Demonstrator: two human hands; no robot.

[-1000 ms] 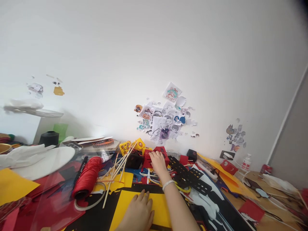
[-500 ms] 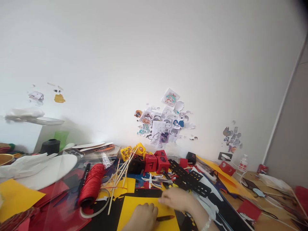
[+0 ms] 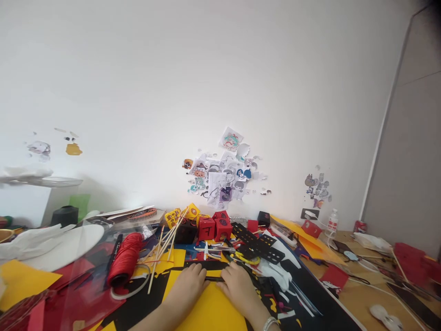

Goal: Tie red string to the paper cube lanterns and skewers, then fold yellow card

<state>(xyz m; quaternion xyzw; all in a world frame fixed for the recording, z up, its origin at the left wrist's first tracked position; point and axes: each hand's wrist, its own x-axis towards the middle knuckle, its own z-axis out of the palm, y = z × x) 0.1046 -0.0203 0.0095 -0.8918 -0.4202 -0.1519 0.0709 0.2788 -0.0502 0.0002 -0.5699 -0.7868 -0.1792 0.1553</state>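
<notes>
A yellow sheet of paper (image 3: 212,310) lies in front of me on black sheets. At its far edge, my left hand (image 3: 190,281) and my right hand (image 3: 237,282) face each other, a short gap apart. A slim dark pencil-like stick (image 3: 215,278) spans that gap, lying crosswise over the paper. The fingers of both hands are curled, closed on the stick's two ends, which they hide. Beyond the hands are yellow-handled scissors (image 3: 247,259) and paper scraps.
To the left are a red thread spool (image 3: 126,258), thin wooden sticks (image 3: 172,236) and a white tape ring (image 3: 146,281). Red paper cubes (image 3: 222,226) and a black perforated sheet (image 3: 257,241) lie at the back. A bottle (image 3: 332,221) stands at the right.
The view has turned rightward. Both hands now meet at the paper's far edge. The dark stick has moved from beneath my left hand to between both hands, farther up the sheet.
</notes>
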